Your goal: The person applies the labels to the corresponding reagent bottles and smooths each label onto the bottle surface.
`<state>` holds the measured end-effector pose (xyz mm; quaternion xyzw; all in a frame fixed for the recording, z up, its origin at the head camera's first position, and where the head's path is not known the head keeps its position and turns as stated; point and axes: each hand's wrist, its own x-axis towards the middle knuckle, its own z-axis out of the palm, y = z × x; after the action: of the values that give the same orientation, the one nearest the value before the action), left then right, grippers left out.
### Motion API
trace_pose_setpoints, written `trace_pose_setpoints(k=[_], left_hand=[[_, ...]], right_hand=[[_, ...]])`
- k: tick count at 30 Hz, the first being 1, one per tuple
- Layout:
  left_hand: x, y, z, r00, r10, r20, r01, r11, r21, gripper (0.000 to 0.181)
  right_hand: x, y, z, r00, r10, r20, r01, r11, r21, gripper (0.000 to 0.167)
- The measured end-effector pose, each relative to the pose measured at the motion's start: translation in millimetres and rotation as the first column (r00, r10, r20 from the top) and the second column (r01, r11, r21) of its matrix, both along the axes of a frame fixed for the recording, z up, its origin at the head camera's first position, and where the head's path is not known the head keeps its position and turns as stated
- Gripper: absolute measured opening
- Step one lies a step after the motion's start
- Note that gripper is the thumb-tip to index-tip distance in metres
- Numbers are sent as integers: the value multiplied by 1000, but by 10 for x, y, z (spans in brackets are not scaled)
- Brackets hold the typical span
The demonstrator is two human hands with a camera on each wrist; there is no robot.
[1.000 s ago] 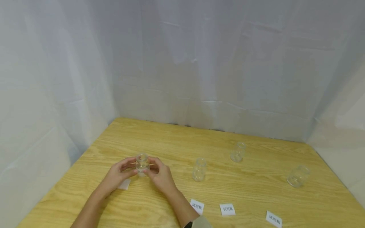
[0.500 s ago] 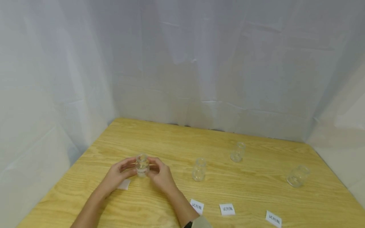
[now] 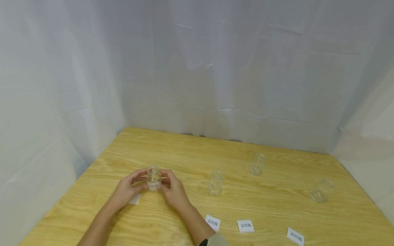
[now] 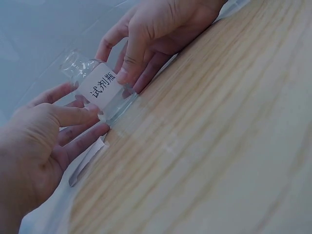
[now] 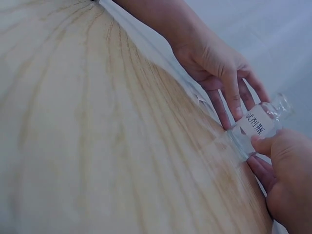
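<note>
A small clear glass bottle (image 3: 153, 177) stands upright on the table at the left in the head view. A white label (image 4: 101, 85) with black characters lies on its front. My left hand (image 3: 124, 189) grips the bottle from the left, its thumb (image 4: 78, 116) at the label's edge and its fingers around the far side. From the right my right hand (image 3: 176, 192) grips the same bottle, with the thumb (image 5: 263, 145) on the label's other edge. Beside the left hand lies a white paper piece (image 3: 135, 199), partly hidden under that hand.
Three more clear glass bottles stand to the right: a nearer bottle (image 3: 214, 183), a far bottle (image 3: 256, 164) and a right bottle (image 3: 321, 190). Nearer the front lie white labels: one label (image 3: 213, 222) by the right forearm, a middle label (image 3: 245, 226) and a right label (image 3: 296, 236).
The held bottle has turned between my hands, so its label now faces me. My thumbs have shifted outward to the label's edges. The other bottles and labels stay where they were.
</note>
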<state>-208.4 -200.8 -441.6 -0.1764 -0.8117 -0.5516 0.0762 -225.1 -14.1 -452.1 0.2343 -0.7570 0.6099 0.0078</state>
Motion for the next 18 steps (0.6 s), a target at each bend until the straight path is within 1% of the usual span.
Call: trace_pose_setpoints(k=[8, 12, 15, 18], left_hand=[[-7, -7, -1, 1000, 9, 16, -9, 1000, 9, 45], [-13, -1, -13, 1000, -2, 21, 1, 999, 36, 45], [-17, 9, -19, 1000, -3, 2, 3, 999, 46, 44], [-15, 22, -19, 1000, 7, -29, -6, 999, 38, 44]], right_hand=[[9, 18, 21, 999, -14, -39, 13, 1000, -13, 41], [25, 15, 45, 1000, -15, -26, 15, 1000, -16, 44], [22, 1, 42, 1000, -11, -6, 11, 1000, -17, 47], [22, -8, 35, 1000, -9, 0, 9, 1000, -21, 49]])
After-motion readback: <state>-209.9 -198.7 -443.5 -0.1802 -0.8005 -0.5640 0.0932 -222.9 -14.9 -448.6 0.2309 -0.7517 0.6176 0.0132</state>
